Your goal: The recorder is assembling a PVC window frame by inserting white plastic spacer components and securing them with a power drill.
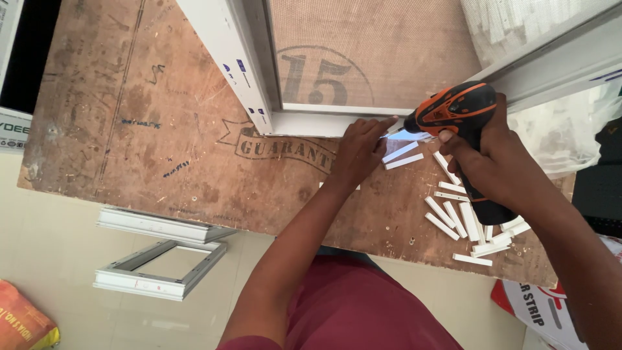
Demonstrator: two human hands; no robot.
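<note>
Two hands: both are mine, at work on the far right part of the plywood board (162,129)
Right hand (492,152): I have it wrapped tight around the handle of an orange and black cordless drill (457,113), thumb on the side of the body
Drill: held level, its nose pointing left toward the lower rail of the white window frame (311,122); the tip is blurred, so I cannot tell whether it touches the frame
Left hand (359,152): palm down on the board, fingers stretched forward and pressed against the frame's lower rail just beside the drill's nose; it grips nothing
Window frame: lies flat on the board, mesh panel inside it, corner joint near my left hand
White plastic strips (453,217): a loose scatter on the board under and beside my right wrist; two more lie between my hands
Floor: smaller white frames (159,256) stacked below the board's near edge, an orange sack (23,321) at the lower left corner
</note>
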